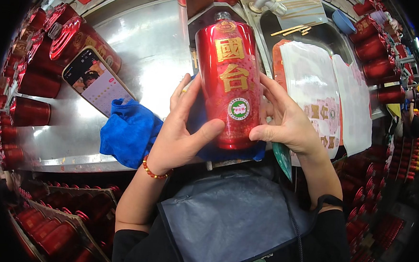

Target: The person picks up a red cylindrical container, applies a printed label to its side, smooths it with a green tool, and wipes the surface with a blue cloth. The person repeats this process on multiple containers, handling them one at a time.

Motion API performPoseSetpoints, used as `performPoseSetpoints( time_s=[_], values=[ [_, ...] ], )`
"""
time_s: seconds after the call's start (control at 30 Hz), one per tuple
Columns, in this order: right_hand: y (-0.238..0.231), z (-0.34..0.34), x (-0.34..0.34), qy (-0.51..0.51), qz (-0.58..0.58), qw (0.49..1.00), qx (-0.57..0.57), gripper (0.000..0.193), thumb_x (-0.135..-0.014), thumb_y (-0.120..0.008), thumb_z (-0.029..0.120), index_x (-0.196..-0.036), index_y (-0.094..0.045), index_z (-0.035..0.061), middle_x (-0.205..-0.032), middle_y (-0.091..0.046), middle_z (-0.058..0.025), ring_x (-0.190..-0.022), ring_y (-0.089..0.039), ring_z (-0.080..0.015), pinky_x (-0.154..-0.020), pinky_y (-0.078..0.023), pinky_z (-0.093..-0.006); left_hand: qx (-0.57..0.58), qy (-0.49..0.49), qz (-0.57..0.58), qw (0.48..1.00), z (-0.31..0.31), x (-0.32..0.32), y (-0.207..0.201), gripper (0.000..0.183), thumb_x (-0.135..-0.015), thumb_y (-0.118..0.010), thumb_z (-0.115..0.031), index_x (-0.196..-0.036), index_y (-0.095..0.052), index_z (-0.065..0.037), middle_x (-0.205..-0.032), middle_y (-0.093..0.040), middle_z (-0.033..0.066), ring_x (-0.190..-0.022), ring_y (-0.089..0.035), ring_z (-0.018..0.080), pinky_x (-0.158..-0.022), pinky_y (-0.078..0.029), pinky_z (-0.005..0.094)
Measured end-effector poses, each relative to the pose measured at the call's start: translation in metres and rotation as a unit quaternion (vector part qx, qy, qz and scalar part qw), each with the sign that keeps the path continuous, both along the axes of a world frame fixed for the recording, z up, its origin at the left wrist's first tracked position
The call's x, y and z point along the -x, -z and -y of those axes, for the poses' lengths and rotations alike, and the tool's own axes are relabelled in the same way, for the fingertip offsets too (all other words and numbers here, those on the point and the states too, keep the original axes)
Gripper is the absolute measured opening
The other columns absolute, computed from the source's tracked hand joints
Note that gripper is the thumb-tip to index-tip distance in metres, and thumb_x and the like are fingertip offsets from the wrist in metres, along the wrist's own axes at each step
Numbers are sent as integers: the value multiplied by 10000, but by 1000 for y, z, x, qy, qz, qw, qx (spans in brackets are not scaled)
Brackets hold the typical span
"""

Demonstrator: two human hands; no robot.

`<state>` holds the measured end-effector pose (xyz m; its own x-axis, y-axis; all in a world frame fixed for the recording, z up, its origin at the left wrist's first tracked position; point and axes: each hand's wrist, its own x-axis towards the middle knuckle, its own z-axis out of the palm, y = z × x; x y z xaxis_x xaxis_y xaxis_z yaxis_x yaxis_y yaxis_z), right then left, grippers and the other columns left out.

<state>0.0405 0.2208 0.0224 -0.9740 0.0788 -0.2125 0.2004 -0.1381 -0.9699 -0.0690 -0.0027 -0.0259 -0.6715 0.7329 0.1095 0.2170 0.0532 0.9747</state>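
Observation:
A red bottle (229, 84) with gold lettering and a round green-and-white label is held between both hands, its narrow clear neck pointing away from me. My left hand (191, 115) presses its left side, thumb on the lower front and fingers reaching behind. On the right side, my right hand (287, 116) grips it the same way, thumb near the bottom edge. Beside my left wrist, a bunched blue cloth (128, 133) lies on the metal table. Right of the bottle are white decal sheets (313, 89) printed with gold characters and pink patterns.
A lit phone (95, 78) leans against red bottles on the metal table (147, 45). Behind the sheets is a dark basin (320, 39) with a tap (267, 2), thin gold strips and a blue bowl (344, 21). Racks of red bottles (59, 237) stand around me.

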Motion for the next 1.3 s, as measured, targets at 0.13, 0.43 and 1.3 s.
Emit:
performPoseSetpoints(
  time_s=[0.13,0.43,1.3],
  values=[
    [-7,-2,6,33,40,997,60,1002,-780,-893,149,-1566,-298,-27,-1367,-521,-138,-815,-575,-59,-739,-492,-205,-21,-6,24,999,2,-1,7,881,-908,-766,-307,-1584,-296,6,-1619,-313,215,-1561,-103,376,-1241,-162,485],
    [10,-4,4,11,-6,1000,14,1024,-764,-907,191,-1564,-307,-26,-1351,-534,-138,-812,-576,-57,-717,-489,-203,-24,11,48,998,0,2,5,899,-906,-767,-321,-1588,-283,11,-1620,-306,229,-1563,-98,383,-1242,-147,485],
    [-5,-14,13,-38,39,998,21,1016,-778,-899,188,-1564,-295,-36,-1335,-539,-123,-818,-570,-65,-701,-488,-213,-37,-67,66,995,-9,18,-9,747,-986,-655,-263,-1564,-304,54,-1574,-380,254,-1495,-324,340,-1218,-247,446]
  ],
)
